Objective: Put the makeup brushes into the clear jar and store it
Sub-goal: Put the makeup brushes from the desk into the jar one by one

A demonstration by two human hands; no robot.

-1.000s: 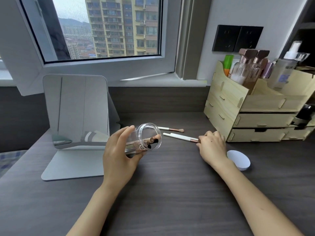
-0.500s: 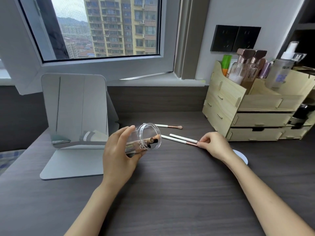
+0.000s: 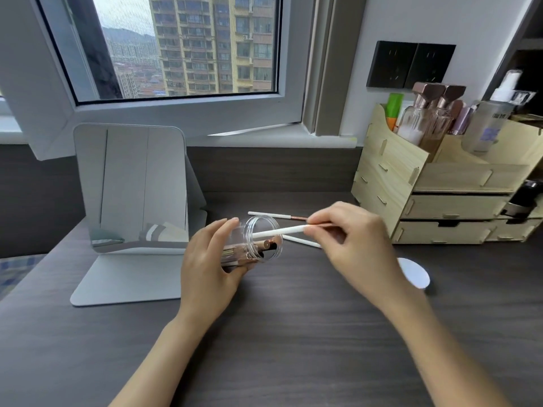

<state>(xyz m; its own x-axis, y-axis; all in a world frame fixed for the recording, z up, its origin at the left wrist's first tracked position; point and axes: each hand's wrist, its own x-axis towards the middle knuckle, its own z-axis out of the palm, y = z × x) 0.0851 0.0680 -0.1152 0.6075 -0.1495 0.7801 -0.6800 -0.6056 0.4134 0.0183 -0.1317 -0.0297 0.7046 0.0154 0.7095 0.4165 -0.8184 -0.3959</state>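
My left hand (image 3: 210,265) grips a clear jar (image 3: 258,243), tilted on its side with its mouth facing right. Some rose-gold brushes lie inside it. My right hand (image 3: 349,239) pinches a white-handled makeup brush (image 3: 282,232) by its rose-gold ferrule; the white handle tip pokes into the jar's mouth. Two more white brushes lie on the dark desk: one (image 3: 273,215) behind the jar, another (image 3: 302,241) partly hidden under my right hand.
A standing mirror (image 3: 130,186) is at the left on a grey base. A wooden drawer organizer (image 3: 440,198) with bottles stands at the right. A round white lid (image 3: 415,273) lies on the desk beside my right wrist. A window sill runs behind.
My right hand picked one white brush up off the desk and carried it left to the jar's mouth. The left hand and jar stayed put.
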